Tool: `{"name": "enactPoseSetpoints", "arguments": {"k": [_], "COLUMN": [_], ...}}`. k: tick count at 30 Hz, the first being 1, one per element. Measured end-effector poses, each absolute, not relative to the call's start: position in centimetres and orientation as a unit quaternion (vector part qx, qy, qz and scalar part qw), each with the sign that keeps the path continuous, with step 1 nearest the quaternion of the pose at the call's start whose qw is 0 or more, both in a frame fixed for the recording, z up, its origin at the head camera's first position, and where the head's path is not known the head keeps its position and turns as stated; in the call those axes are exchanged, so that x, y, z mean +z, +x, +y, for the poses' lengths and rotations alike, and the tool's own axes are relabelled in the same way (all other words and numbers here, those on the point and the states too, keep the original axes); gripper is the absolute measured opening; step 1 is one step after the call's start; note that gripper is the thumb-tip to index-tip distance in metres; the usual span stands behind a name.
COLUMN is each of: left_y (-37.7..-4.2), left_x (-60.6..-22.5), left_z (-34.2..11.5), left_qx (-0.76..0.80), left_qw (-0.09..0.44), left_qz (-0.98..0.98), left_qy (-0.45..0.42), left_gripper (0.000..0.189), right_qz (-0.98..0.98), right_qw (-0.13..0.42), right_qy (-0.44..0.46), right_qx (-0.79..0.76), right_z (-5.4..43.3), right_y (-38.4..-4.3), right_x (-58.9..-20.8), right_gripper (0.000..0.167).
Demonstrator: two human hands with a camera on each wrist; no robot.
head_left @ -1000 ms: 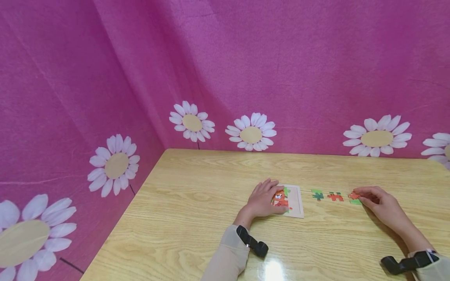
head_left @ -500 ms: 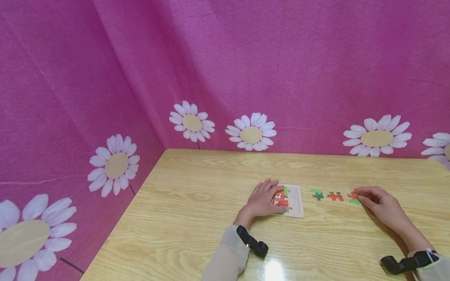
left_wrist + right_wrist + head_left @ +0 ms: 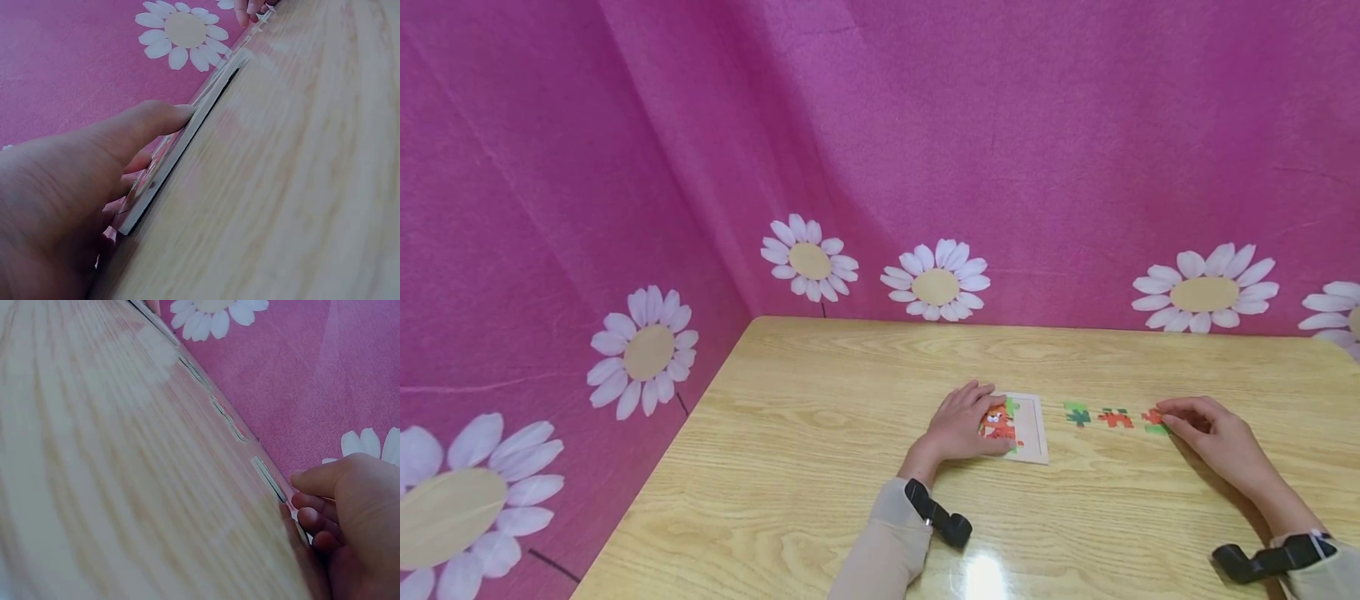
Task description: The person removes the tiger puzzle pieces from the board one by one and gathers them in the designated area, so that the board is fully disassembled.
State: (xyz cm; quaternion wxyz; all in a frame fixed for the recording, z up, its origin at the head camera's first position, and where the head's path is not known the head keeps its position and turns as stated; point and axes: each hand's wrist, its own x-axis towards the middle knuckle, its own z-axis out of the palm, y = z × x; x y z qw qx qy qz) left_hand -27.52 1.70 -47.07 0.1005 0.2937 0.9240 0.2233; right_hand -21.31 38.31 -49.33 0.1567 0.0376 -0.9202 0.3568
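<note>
My left hand (image 3: 957,427) holds a small white-framed jigsaw board (image 3: 1040,429) flat on the table, thumb along its near edge and fingers over its far left part. Orange tiger-like picture pieces (image 3: 1000,423) fill the board's left part; its right part is bare. In the left wrist view the thumb (image 3: 156,119) lies on the board's edge (image 3: 181,147). My right hand (image 3: 1221,442) grips the right edge of an orange-and-green puzzle piece (image 3: 1152,418) between thumb and forefinger. The right wrist view shows this piece (image 3: 267,478) low at the tabletop, its right side hidden by fingers.
Between board and right hand lie a green puzzle piece (image 3: 1077,415) and an orange one (image 3: 1116,419), in a row. The wooden table (image 3: 850,367) meets a pink flowered curtain (image 3: 1045,167) behind and at left. Black straps (image 3: 936,514) circle both wrists.
My right thumb and forefinger have shifted slightly over the right-hand puzzle piece, covering a little more of its right side. The left hand and board stay in place.
</note>
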Motion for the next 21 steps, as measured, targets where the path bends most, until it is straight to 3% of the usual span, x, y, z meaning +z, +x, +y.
{"name": "enactPoseSetpoints", "arguments": {"k": [21], "left_y": [-28.8], "left_x": [-45.5], "left_z": [0.5], "left_qx": [0.177], "left_qw": [0.162], "left_qz": [0.905], "left_qy": [0.351], "left_gripper": [0.076], "right_qz": [-0.924], "right_qw": [0.149], "right_qy": [0.04], "right_qx": [0.35], "right_z": [38.4], "right_y": [-21.2], "right_x": [-49.3], "right_gripper": [0.029]}}
